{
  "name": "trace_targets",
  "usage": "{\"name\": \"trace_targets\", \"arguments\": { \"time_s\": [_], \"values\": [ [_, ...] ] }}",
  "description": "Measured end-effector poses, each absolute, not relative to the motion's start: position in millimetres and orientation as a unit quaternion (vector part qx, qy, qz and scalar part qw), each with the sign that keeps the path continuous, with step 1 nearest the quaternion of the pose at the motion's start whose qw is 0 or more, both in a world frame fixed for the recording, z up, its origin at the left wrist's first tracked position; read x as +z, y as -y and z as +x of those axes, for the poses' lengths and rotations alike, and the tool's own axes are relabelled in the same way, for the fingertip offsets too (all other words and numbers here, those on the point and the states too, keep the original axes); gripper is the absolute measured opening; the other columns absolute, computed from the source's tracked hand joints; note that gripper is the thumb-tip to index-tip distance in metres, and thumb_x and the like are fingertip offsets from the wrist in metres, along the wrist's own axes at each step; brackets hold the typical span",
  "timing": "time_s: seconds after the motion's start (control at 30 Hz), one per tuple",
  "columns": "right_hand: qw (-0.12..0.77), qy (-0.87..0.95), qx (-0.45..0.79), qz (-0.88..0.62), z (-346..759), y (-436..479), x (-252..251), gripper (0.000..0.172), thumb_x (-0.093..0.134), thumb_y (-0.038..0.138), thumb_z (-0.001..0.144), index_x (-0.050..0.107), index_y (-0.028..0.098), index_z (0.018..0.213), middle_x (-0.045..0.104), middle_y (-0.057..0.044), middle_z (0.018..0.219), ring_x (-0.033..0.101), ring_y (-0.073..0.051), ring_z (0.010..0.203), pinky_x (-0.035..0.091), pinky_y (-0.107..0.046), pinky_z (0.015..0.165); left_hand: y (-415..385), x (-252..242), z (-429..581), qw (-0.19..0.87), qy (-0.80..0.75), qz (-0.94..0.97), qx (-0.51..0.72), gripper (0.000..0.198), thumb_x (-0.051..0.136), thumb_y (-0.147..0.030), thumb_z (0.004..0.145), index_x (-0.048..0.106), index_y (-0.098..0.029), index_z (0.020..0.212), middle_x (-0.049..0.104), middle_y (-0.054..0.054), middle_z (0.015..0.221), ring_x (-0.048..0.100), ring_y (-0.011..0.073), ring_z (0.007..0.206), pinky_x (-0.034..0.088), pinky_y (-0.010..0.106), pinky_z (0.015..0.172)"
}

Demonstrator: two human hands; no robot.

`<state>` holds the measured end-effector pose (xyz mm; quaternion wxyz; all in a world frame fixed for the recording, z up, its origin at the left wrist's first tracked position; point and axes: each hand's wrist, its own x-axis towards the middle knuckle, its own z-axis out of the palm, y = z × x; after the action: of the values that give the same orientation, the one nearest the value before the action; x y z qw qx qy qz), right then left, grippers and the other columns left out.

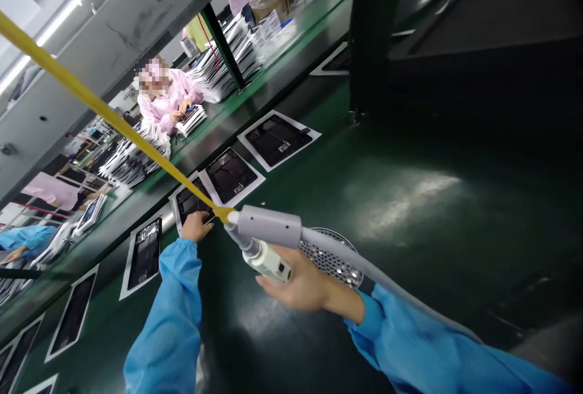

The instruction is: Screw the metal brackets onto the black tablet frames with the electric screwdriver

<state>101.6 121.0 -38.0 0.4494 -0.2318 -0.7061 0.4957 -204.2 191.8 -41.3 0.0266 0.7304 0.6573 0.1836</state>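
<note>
Blue-sleeved right hand (300,288) is closed around the white body of a handheld tool (268,251), its weight apparently shared by a taut yellow cord (91,99). Left hand (197,226) rests on the near edge of a dark panel (194,200), seemingly steadying it flat on the belt (291,93); whether its fingers grip cannot be told. The tool is just right of that panel, not touching it.

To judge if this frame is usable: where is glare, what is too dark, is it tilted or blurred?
Head view: soft glare on the green table; its upper right corner is nearly black; the whole scene is tilted; the white tool in the right hand looks sharp.
</note>
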Motion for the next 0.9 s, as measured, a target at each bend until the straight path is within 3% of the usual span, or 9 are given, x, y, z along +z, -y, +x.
{"name": "trace_targets", "arguments": {
  "time_s": [0.13,0.23,0.3,0.53,0.7,0.9],
  "values": [
    [0.443,0.701,0.516,-0.213,101.6,-122.2,-36.1,0.014,0.057,0.019,0.069,0.044,0.02,0.064,0.041,0.005,0.054,0.036,-0.008,0.049,0.034,-0.023,0.049,-192.4,-39.1,-224.7,0.031,-0.686,0.723,0.075,0.027,0.058,-0.035,0.092,0.061,-0.017,0.112,0.062,0.008,0.114,0.062,0.0186,0.098,0.054,0.037,0.084],
    [0.427,0.682,0.55,-0.225,101.6,-126.3,-37.3,0.009,0.058,0.02,0.068,0.051,0.019,0.072,0.047,0.004,0.059,0.039,-0.009,0.05,0.036,-0.023,0.048,-195.6,-37.8,-228.3,0.01,-0.681,0.732,0.036,0.01,0.069,-0.02,0.078,0.067,-0.016,0.087,0.067,0.006,0.089,0.064,0.0196,0.084,0.053,0.032,0.076],
    [0.438,0.675,0.543,-0.238,101.7,-130.1,-39.3,0.008,0.059,0.021,0.067,0.053,0.018,0.072,0.05,0.003,0.06,0.041,-0.009,0.051,0.036,-0.023,0.048,-192.7,-35.1,-227.3,-0.019,-0.672,0.74,0.034,0.012,0.066,-0.012,0.069,0.067,-0.018,0.079,0.066,0.005,0.079,0.064,0.0211,0.079,0.051,0.03,0.073],
    [0.484,0.649,0.51,-0.291,113.4,-139.9,-38.6,0.01,0.062,0.024,0.068,0.06,0.015,0.073,0.051,0.003,0.054,0.045,-0.009,0.048,0.039,-0.023,0.046,-138.1,-23.8,-213.0,-0.136,-0.657,0.735,0.098,0.025,0.053,-0.013,0.075,0.067,-0.019,0.095,0.067,0.01,0.093,0.063,0.0232,0.092,0.051,0.034,0.085],
    [0.52,0.618,0.501,-0.311,137.4,-153.0,-32.7,0.023,0.072,0.023,0.066,0.066,0.014,0.087,0.057,0.002,0.054,0.052,-0.013,0.048,0.047,-0.028,0.048,-70.0,-12.5,-168.5,-0.309,-0.514,0.775,0.2,0.031,0.057,-0.007,0.076,0.065,-0.016,0.105,0.065,0.006,0.084,0.062,0.0176,0.079,0.053,0.028,0.075],
    [0.571,0.57,0.485,-0.337,159.5,-167.4,-41.8,0.019,0.076,0.019,0.065,0.063,0.02,0.078,0.055,0.005,0.045,0.053,-0.013,0.038,0.046,-0.029,0.041,-2.5,-8.8,-97.8,-0.222,-0.458,0.837,0.201,0.04,0.063,-0.002,0.078,0.059,-0.012,0.117,0.064,0.009,0.087,0.059,0.0183,0.079,0.051,0.029,0.069]
  ]
}}
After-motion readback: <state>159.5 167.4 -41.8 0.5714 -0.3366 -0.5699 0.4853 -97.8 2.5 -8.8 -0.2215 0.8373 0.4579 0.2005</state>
